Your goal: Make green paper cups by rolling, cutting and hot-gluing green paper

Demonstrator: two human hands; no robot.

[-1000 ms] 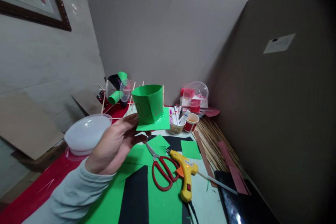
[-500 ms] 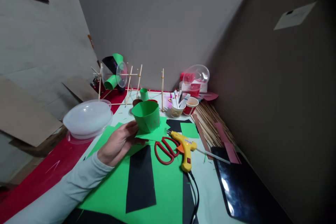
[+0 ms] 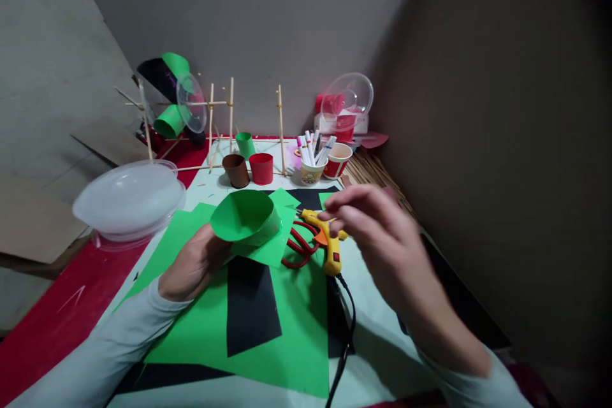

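Note:
My left hand point(image 3: 194, 264) grips a green paper cup point(image 3: 253, 229) from its left side. The cup's open top is tilted toward me, and a flat green paper piece is joined under it. Above and right of the yellow glue gun point(image 3: 333, 258), my right hand point(image 3: 385, 245) hovers with fingers loosely stretched, slightly blurred and holding nothing. Part of the glue gun is hidden behind it. Red-handled scissors point(image 3: 299, 254) lie between the cup and the glue gun. A black paper strip point(image 3: 253, 315) rests on a large green sheet point(image 3: 301, 350) below.
Brown point(image 3: 236, 172) and red point(image 3: 261, 169) paper cups stand behind, near a stick frame point(image 3: 280, 134) carrying a paper-and-plastic wheel point(image 3: 191, 102). A tub of markers point(image 3: 313, 172) sits at the back. White plastic bowls point(image 3: 129, 197) are at left. The glue gun's cord point(image 3: 351, 319) runs forward.
My right hand has come into view from the right, over the glue gun. The held green cup has moved left and nearer, tilting toward me. The camera view has shifted downward.

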